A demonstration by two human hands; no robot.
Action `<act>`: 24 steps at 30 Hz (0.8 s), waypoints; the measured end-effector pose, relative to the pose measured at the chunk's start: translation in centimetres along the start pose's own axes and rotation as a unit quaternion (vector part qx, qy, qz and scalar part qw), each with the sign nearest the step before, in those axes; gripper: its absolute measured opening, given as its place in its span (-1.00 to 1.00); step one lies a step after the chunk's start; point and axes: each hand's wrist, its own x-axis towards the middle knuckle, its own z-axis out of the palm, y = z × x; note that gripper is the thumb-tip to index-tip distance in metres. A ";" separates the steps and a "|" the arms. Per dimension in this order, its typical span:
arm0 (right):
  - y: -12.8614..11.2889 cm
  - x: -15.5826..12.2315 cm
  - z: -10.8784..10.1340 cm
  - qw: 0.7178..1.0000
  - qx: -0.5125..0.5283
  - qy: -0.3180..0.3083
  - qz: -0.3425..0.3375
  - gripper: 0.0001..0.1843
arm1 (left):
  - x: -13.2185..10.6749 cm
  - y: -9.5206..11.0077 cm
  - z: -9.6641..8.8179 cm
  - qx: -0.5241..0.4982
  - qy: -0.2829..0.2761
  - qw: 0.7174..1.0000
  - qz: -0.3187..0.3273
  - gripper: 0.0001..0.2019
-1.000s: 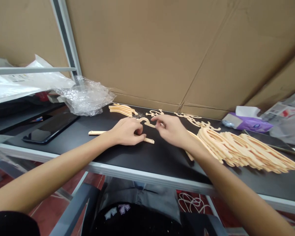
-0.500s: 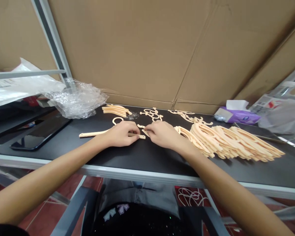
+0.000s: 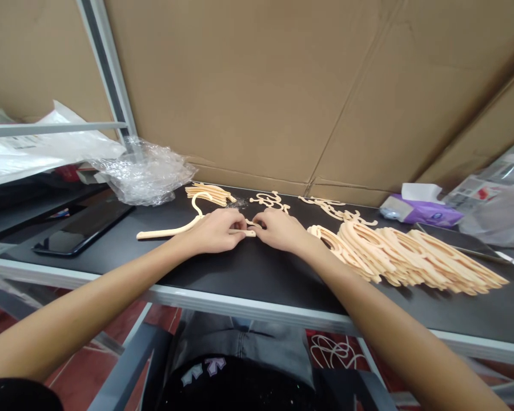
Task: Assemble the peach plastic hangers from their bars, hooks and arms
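On the dark tabletop, a cream-coloured hanger (image 3: 165, 233) with a curved hook lies partly beneath my left hand (image 3: 220, 231). That hand is closed on its bars, and one flat end with a hole pokes out past the fingertips. Right beside it, my right hand (image 3: 280, 229) pinches a short pale hanger piece against the same end. Where the two parts meet is mostly covered by my fingers. Behind my hands lie several loose hooks (image 3: 269, 200) and a row of straight hanger bars (image 3: 209, 193).
To the right are a large pile of hangers (image 3: 394, 251) and, farther back, scattered curved pieces (image 3: 340, 211). A purple tissue pack (image 3: 424, 211) sits at the back right. On the left rest a dark phone-like slab (image 3: 83, 228) and crumpled clear plastic (image 3: 148, 171).
My right hand has brought its small piece in against the hanger end at my left hand. The hook now stands out farther behind my left hand. The view has shifted slightly.
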 end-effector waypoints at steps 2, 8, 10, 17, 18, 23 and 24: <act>0.0 -0.3 0.2 1.000 -0.005 0.005 -0.003 -0.63 | 0.0 -0.1 0.1 0.006 0.002 1.000 -0.002 -0.88; -0.5 -1.1 0.3 0.998 -0.058 0.009 -0.009 -0.61 | 0.0 -0.5 0.2 0.025 0.002 1.000 0.004 -0.92; -0.4 -1.1 0.3 0.997 -0.069 0.013 -0.011 -0.60 | 0.0 -0.6 0.2 0.033 0.004 0.999 0.014 -0.92; 0.0 -1.1 0.1 0.997 -0.071 0.013 0.004 -0.67 | 0.0 -1.0 0.5 0.040 0.017 0.998 0.043 -0.93; 0.0 -1.1 0.0 0.998 -0.067 0.012 0.004 -0.68 | 0.0 -1.1 0.5 0.039 0.017 0.998 0.043 -0.93; -0.2 -1.3 -0.3 1.000 -0.027 0.007 0.011 -0.66 | 0.1 -1.1 0.5 0.035 0.017 0.998 0.040 -0.90; -0.2 -1.3 -0.4 1.000 -0.019 0.006 0.013 -0.64 | 0.1 -1.1 0.4 0.034 0.018 0.998 0.039 -0.90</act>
